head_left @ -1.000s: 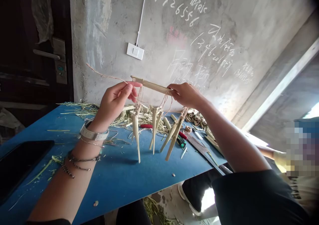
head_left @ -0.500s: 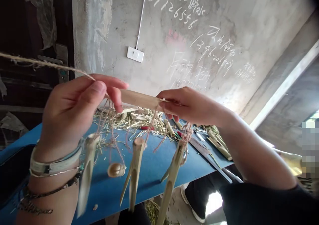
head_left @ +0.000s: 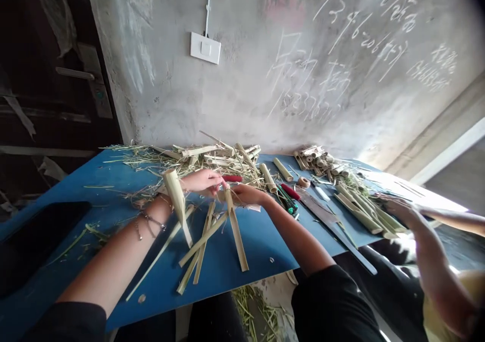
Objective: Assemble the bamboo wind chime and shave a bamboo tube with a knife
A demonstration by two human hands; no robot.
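Note:
My left hand [head_left: 204, 180] is closed in a pinch at the middle of the table, on what looks like the twine, which is too fine to follow here. Close beside it, my right hand [head_left: 244, 194] is closed around a pale bamboo strip, mostly hidden between the hands. Just below the fingertips hangs a slit bamboo piece [head_left: 237, 231], its lower end toward me. Another cut bamboo tube [head_left: 174, 190] lies against my left wrist. Several crossed bamboo pieces [head_left: 202, 248] rest below the hands.
Bamboo scraps [head_left: 212, 155] are heaped along the wall. A large blade [head_left: 318, 213], a twine roll [head_left: 303, 182] and green-handled cutters [head_left: 287, 200] lie to the right. A dark phone-like slab [head_left: 41, 241] is at left. Another person's hand [head_left: 397, 210] touches split bamboo [head_left: 359, 210].
Both hands have lowered from in front of the wall to the table. The bamboo pieces that dangled on twine have come down with them. My view has tilted downward.

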